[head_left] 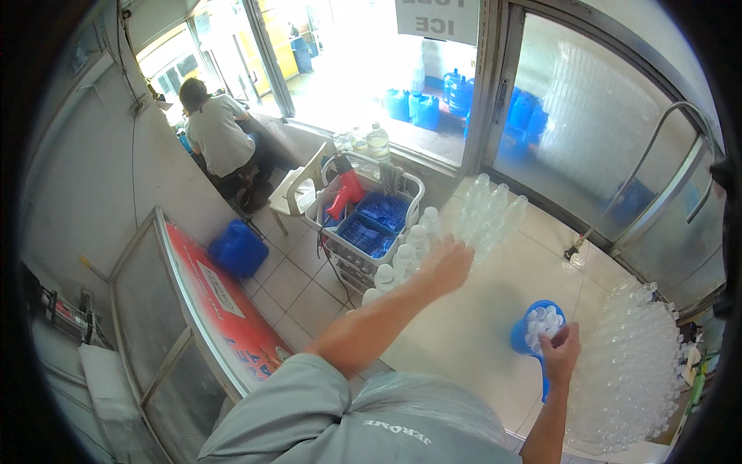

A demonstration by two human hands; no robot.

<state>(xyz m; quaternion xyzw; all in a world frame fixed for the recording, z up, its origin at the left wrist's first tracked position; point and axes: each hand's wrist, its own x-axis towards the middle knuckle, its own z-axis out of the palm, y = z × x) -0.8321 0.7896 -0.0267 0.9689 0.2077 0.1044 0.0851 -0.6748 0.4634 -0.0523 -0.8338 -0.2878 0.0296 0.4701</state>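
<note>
My left hand (450, 265) reaches over the white tabletop (444, 340), fingers curled down between two groups of bottles; what lies under the fingers is hidden. Along the table's left edge runs a row of clear bottles with white caps (406, 255). Just beyond the hand stand several clear bottles (491, 213), with no white caps visible on them. My right hand (562, 348) is at the rim of a blue dipper (519, 338) heaped with white bottle caps (542, 321). Its fingers are pinched together, but anything between them is too small to make out.
A large pile of clear bottles (626, 371) covers the table's right side. A bent metal pipe (645, 166) rises near the sliding window. Left of the table are a basket (415, 203) with a red heat gun (345, 189), a chair (297, 185), a blue jug (238, 249) and a seated person (220, 135).
</note>
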